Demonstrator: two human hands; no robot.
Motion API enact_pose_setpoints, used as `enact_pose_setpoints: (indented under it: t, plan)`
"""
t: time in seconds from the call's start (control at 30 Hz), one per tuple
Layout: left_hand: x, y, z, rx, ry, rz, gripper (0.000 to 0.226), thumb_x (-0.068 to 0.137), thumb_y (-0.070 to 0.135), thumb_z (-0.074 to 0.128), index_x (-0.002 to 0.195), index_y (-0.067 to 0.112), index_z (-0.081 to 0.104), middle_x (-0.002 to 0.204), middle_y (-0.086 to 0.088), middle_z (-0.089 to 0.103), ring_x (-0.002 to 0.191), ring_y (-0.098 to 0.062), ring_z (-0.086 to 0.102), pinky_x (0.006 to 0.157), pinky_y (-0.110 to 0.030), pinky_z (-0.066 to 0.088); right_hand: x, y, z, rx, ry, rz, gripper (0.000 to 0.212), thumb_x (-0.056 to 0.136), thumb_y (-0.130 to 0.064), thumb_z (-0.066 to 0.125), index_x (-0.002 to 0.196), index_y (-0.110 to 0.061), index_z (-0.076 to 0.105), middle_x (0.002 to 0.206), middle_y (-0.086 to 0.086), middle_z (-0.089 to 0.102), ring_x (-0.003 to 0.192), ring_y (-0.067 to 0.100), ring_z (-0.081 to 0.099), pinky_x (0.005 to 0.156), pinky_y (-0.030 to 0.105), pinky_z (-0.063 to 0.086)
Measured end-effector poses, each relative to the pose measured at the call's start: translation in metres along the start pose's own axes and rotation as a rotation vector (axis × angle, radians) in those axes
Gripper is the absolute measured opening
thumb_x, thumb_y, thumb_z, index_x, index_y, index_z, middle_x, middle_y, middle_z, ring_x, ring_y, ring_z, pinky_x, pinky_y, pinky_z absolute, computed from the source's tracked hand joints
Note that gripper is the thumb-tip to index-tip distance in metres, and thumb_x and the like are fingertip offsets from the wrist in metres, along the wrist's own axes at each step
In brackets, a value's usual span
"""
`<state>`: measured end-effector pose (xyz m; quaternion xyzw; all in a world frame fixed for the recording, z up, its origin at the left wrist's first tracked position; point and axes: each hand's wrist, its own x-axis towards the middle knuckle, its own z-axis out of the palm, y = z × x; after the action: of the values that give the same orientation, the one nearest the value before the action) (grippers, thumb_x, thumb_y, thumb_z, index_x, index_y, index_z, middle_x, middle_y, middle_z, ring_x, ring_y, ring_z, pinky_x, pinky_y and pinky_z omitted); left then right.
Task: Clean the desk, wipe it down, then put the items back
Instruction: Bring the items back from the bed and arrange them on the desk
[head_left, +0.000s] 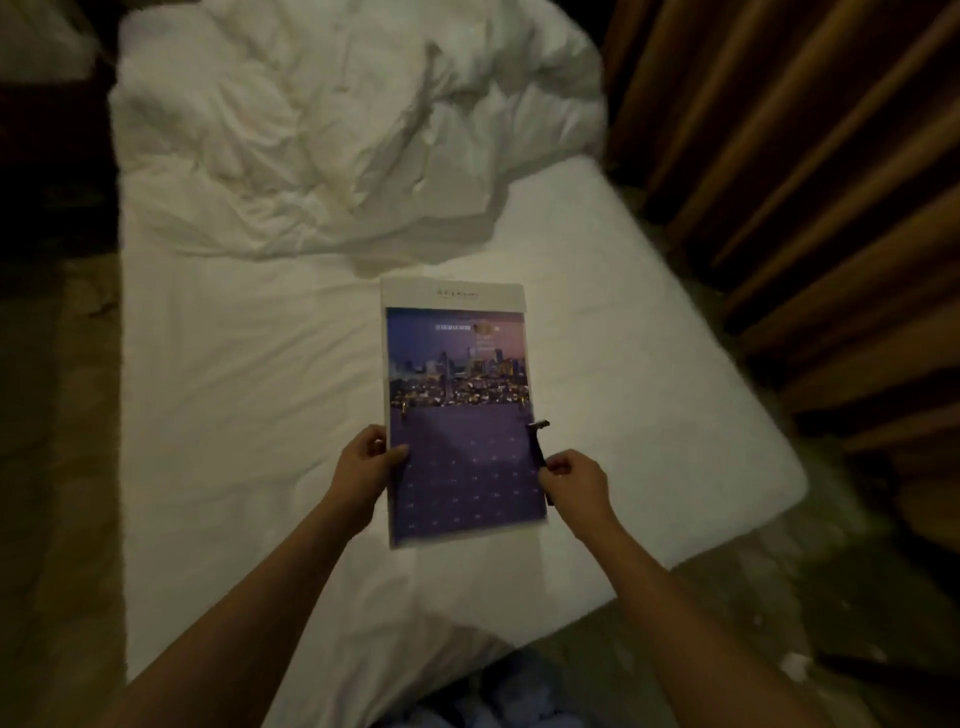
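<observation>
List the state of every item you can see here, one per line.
brochure: held over the bed, gripped at both side edges.
razor: pinched in the right hand against the brochure's edge.
left hand: gripping the brochure.
duvet: crumpled, pushed back.
bed sheet: bare, flat.

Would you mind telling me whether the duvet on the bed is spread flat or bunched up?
Bunched up: the duvet lies crumpled in folds at the far end, leaving the mattress bare.
</observation>
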<state>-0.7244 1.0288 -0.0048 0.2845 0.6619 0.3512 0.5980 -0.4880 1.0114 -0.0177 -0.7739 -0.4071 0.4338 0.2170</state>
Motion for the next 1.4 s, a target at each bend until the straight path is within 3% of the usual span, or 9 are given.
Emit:
enact_pose_setpoints:
  t: [0.17, 0.33, 0.7, 0.8, 0.93, 1.07, 1.2, 1.33, 1.4]
  plan:
    - [-0.043, 0.041, 0.091, 0.102, -0.258, 0.141, 0.012, 0.088, -0.001, 0.056, 0.082, 0.009, 0.054, 0.087, -0.011, 0.064, 0.079, -0.029, 0.061, 0.063, -0.032, 0.049, -0.045, 0.029, -0.105, 0.073, 0.201, -0.005, 0.007, 0.088, -0.008, 0.063, 0.090, -0.009, 0.056, 0.082, 0.005, 0.059, 0.068, 0.015, 0.054, 0.054, 0.015, 0.039]
    - [-0.109, 0.054, 0.203, 0.243, -0.483, 0.242, 0.017, 0.089, -0.004, 0.054, 0.077, 0.009, 0.054, 0.083, -0.012, 0.062, 0.073, -0.027, 0.059, 0.056, -0.026, 0.046, -0.097, 0.082, -0.214, 0.132, 0.422, 0.010, 0.008, 0.087, -0.007, 0.062, 0.085, -0.011, 0.055, 0.075, 0.003, 0.057, 0.066, 0.017, 0.053, 0.059, 0.022, 0.041]
    - [-0.288, -0.021, 0.483, 0.509, -0.886, 0.300, 0.008, 0.094, 0.002, 0.051, 0.093, 0.004, 0.058, 0.097, -0.016, 0.062, 0.088, -0.033, 0.060, 0.078, -0.041, 0.049, -0.277, 0.273, -0.423, 0.248, 0.891, 0.193, 0.011, 0.090, -0.012, 0.059, 0.082, -0.017, 0.054, 0.076, 0.001, 0.059, 0.071, 0.017, 0.057, 0.062, 0.026, 0.047]
    - [-0.339, -0.045, 0.543, 0.593, -1.009, 0.305, 0.010, 0.096, 0.003, 0.048, 0.089, 0.008, 0.053, 0.096, -0.017, 0.058, 0.086, -0.033, 0.058, 0.081, -0.044, 0.047, -0.323, 0.319, -0.459, 0.269, 1.033, 0.267, 0.009, 0.091, -0.012, 0.058, 0.084, -0.016, 0.053, 0.074, -0.004, 0.055, 0.064, 0.008, 0.051, 0.050, 0.014, 0.039]
    - [-0.401, -0.073, 0.621, 0.710, -1.155, 0.353, 0.016, 0.095, 0.002, 0.048, 0.081, 0.012, 0.050, 0.091, -0.019, 0.056, 0.083, -0.033, 0.057, 0.079, -0.044, 0.046, -0.375, 0.373, -0.492, 0.322, 1.227, 0.389, 0.007, 0.090, -0.012, 0.061, 0.096, -0.010, 0.060, 0.086, 0.000, 0.058, 0.081, 0.016, 0.058, 0.073, 0.031, 0.052]
    - [-0.469, -0.108, 0.697, 0.763, -1.298, 0.379, 0.017, 0.095, 0.000, 0.047, 0.082, 0.010, 0.050, 0.086, -0.014, 0.056, 0.074, -0.029, 0.056, 0.066, -0.033, 0.047, -0.419, 0.431, -0.518, 0.370, 1.355, 0.505, 0.009, 0.089, -0.013, 0.062, 0.097, -0.011, 0.062, 0.092, 0.003, 0.063, 0.078, 0.011, 0.057, 0.060, 0.018, 0.044]
    - [-0.529, -0.145, 0.772, 0.766, -1.469, 0.352, 0.023, 0.093, -0.006, 0.045, 0.079, 0.011, 0.050, 0.078, -0.011, 0.055, 0.070, -0.026, 0.053, 0.066, -0.032, 0.045, -0.450, 0.488, -0.557, 0.459, 1.453, 0.614, 0.009, 0.089, -0.014, 0.062, 0.098, -0.014, 0.061, 0.097, 0.001, 0.062, 0.085, 0.015, 0.061, 0.075, 0.035, 0.056]
    - [-0.584, -0.181, 0.843, 0.826, -1.603, 0.366, 0.025, 0.091, -0.009, 0.045, 0.077, 0.010, 0.052, 0.075, -0.011, 0.058, 0.066, -0.023, 0.054, 0.059, -0.030, 0.044, -0.473, 0.539, -0.593, 0.544, 1.562, 0.723, 0.014, 0.092, -0.013, 0.058, 0.104, -0.007, 0.059, 0.100, 0.005, 0.060, 0.076, 0.012, 0.059, 0.050, 0.016, 0.046]
    - [-0.607, -0.202, 0.875, 0.861, -1.689, 0.305, 0.019, 0.093, -0.005, 0.045, 0.084, 0.009, 0.055, 0.084, -0.015, 0.062, 0.073, -0.028, 0.058, 0.068, -0.035, 0.048, -0.481, 0.562, -0.602, 0.580, 1.639, 0.765, 0.008, 0.092, -0.011, 0.057, 0.099, -0.007, 0.059, 0.098, 0.007, 0.061, 0.076, 0.013, 0.059, 0.057, 0.021, 0.051]
